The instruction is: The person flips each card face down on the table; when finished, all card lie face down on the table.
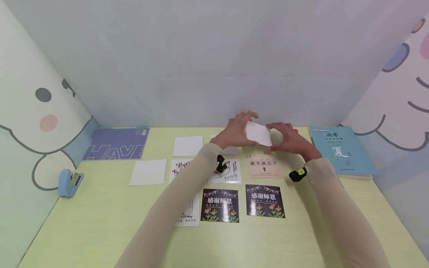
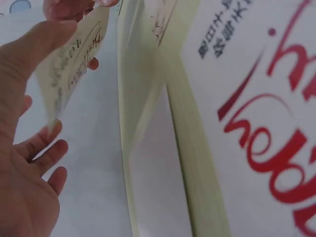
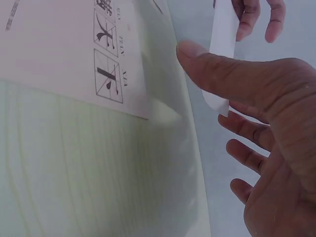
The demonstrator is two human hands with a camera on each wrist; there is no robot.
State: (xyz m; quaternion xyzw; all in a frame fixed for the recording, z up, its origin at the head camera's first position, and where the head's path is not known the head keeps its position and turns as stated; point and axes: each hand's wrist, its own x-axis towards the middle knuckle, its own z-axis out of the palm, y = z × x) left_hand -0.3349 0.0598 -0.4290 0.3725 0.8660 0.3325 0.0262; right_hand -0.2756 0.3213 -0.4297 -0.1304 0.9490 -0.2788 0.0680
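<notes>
Head view is showing a left hand [image 1: 236, 130] and a right hand [image 1: 289, 138] holding up one white card [image 1: 259, 134]. It is hanging over the far end of the counter [image 1: 100, 230], close to the grey wall [image 1: 201, 74]. From up here the white card is showing only its blank side. Left wrist view is giving away the other side, where dark curly writing is running across it. Right wrist view is showing the white card nearly edge-on, like a thin strip, and its low end is bending.

Both arms are reaching forward in pale sleeves [image 1: 174, 208], with the hands facing each other. The left hand is pinching its side of the white card between thumb and finger, with other fingers sticking out. The right hand is pinching the other side the same way, and its spare fingers are spreading apart beyond the card.

A pink card [image 1: 264, 169] is lying just on the near side of the hands. Two dark cards [image 1: 219, 205] are lying closer to the person. The left sleeve is covering parts of some birthday cards [image 1: 228, 172].
</notes>
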